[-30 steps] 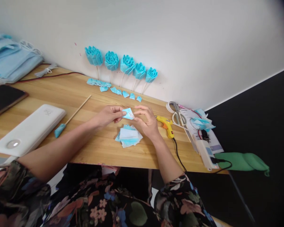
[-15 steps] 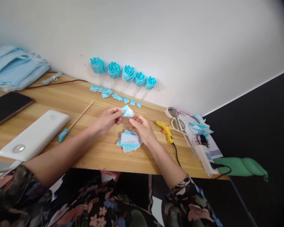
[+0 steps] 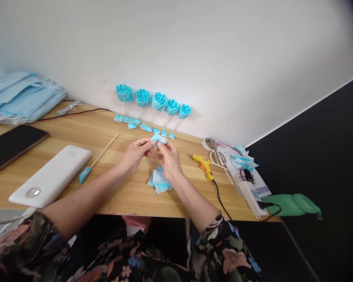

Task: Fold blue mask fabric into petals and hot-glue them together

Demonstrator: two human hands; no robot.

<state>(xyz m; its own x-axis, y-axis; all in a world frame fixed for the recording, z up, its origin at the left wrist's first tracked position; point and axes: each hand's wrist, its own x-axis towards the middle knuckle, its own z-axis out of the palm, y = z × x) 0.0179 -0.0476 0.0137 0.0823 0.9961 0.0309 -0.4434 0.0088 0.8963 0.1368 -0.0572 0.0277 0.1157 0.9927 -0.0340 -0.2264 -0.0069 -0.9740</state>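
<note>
Between my two hands is a small folded piece of blue and white mask fabric [image 3: 155, 137], held above the table. My left hand [image 3: 138, 152] pinches its left side between thumb and fingers. My right hand [image 3: 169, 156] grips the right side, its thumb close to the left thumb. Below the right hand lies a loose pile of cut blue and white fabric pieces [image 3: 159, 182], partly covered by that hand. Beyond my hands lie several small folded blue petals [image 3: 145, 127] in a row. To the left is a wooden stick [image 3: 106, 150] with a blue folded tip [image 3: 84, 175].
Several blue fabric roses [image 3: 142, 98] on sticks lean against the wall. At right are a yellow glue gun [image 3: 204, 165], scissors [image 3: 217, 156] and a power strip [image 3: 251, 199]. At left are a white power bank [image 3: 54, 172], a phone [image 3: 14, 147] and stacked masks [image 3: 26, 96].
My right thumb has come in toward my left thumb, and the fabric piece is folded smaller between them. The whole view has shifted a little.
</note>
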